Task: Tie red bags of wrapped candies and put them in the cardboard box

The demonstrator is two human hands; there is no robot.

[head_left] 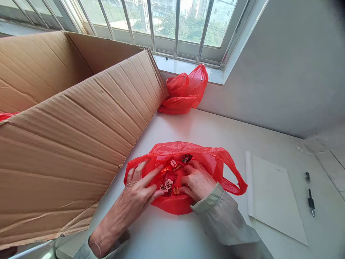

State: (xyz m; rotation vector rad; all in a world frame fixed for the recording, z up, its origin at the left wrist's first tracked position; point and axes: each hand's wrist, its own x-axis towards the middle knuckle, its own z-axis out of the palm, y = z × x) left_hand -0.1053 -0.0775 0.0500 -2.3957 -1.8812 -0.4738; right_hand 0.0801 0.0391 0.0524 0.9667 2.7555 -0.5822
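Here, left fingers [152,176] spread, right fingers [190,179] curled, grip unclear, in red bag [176,207]

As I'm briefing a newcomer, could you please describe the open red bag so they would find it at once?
Start at the big cardboard box on the left, then look right of it on the white table. The open red bag lies there; unlike the other red bag by the window, it has small packets visible between the left hand and right hand.

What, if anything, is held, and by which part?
Cannot tell: left hand and right hand both reach into the red bag, no clear grip showing.
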